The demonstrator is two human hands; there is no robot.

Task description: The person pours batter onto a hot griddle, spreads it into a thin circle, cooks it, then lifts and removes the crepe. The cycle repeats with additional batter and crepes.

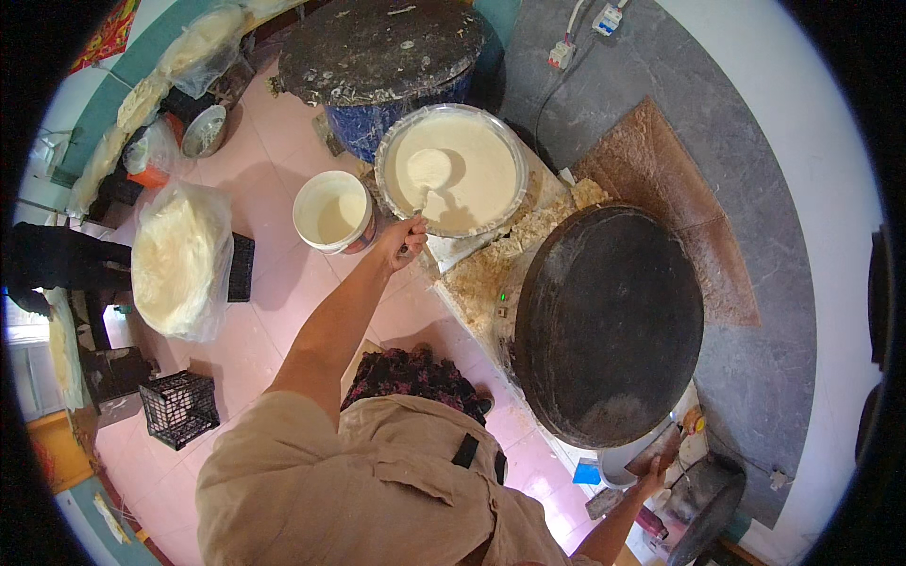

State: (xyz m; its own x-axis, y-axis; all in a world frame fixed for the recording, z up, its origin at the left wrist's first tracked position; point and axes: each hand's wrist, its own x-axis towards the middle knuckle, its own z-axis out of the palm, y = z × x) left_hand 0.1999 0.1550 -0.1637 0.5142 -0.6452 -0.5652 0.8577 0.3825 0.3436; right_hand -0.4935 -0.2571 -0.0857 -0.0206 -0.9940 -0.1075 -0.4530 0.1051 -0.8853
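My left hand [406, 241] is closed round the handle of a ladle [429, 170]. The ladle's bowl, full of pale batter, is over the wide basin [521, 170] of the same batter; a shadow falls beside it. Down at the lower right, my right hand [649, 483] grips a flat brown scraper [654, 451]. That scraper is over a pale container [618, 464] next to the near edge of a large round black griddle [609, 325]. Nothing lies on the griddle's dark surface, and a small green light shows at its left side.
A white bucket [300, 212] with some batter stands left of the basin. Behind is a blue barrel [363, 127] with a crusted dark lid. Bagged pale round sheets [179, 264] are stacked at left near a black crate [179, 410]. Crumbly scraps [491, 259] border the griddle.
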